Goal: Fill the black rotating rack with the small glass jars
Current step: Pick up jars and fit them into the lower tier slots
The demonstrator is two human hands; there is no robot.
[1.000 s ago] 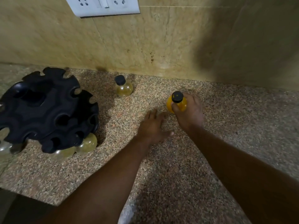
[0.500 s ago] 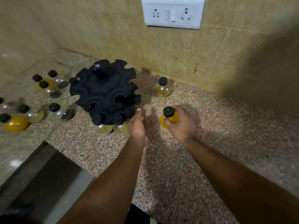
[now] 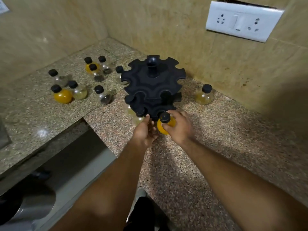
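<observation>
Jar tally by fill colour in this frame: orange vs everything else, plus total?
Orange jars: 3, one held in the right hand
Clear, pale or dark-filled jars: 9
Total: 12

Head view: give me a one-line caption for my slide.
Right hand holds a yellow-filled jar at the lower tier of the black rack, left hand open beside it.

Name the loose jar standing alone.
The pale yellow jar right of the black rack; the other loose jars cluster on its left.
</observation>
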